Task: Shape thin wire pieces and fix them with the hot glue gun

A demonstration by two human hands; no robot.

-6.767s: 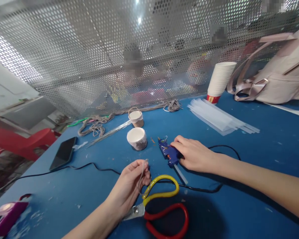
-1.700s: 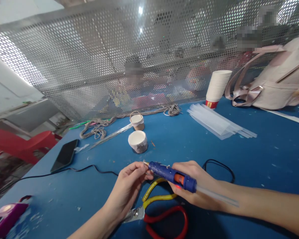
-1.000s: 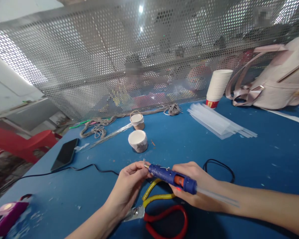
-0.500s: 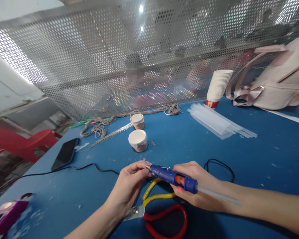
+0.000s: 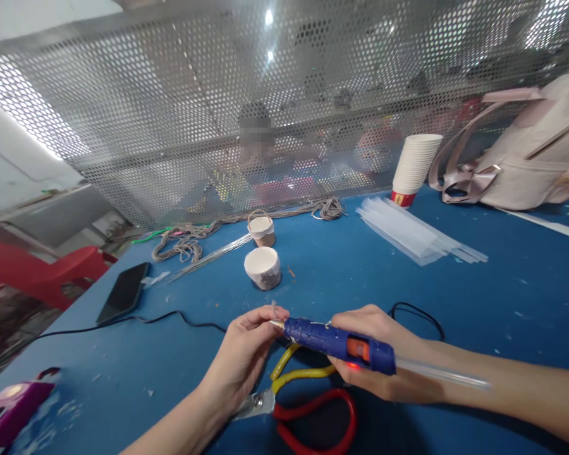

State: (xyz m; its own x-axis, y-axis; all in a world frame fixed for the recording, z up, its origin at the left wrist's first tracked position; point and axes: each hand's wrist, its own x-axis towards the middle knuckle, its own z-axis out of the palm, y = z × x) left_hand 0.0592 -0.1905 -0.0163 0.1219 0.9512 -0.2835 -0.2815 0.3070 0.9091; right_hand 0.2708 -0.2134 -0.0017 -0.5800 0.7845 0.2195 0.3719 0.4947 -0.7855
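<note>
My right hand (image 5: 372,323) is closed around a blue hot glue gun (image 5: 320,336), a clear glue stick (image 5: 448,371) sticking out of its rear. A small red light glows on its underside. The metal nozzle points left and meets the fingertips of my left hand (image 5: 241,354). Those fingers are pinched together; a small translucent bit shows above them, too small to name. Beneath both hands lie scissors with red handles (image 5: 351,420), and a tool with yellow handles (image 5: 306,375) is partly hidden by the glue gun.
Beyond my hands stand a white-lined cup (image 5: 265,275) and a small basket with a handle (image 5: 262,232). Glue sticks (image 5: 408,230), stacked paper cups (image 5: 415,165) and a backpack (image 5: 526,158) are at right. Left are a phone (image 5: 124,294), grey cord (image 5: 180,246) and a black cable (image 5: 165,316).
The glue gun's rear end has shifted right and slightly down, and its nozzle sits a little lower and further left against my left fingertips. My left hand has hardly moved.
</note>
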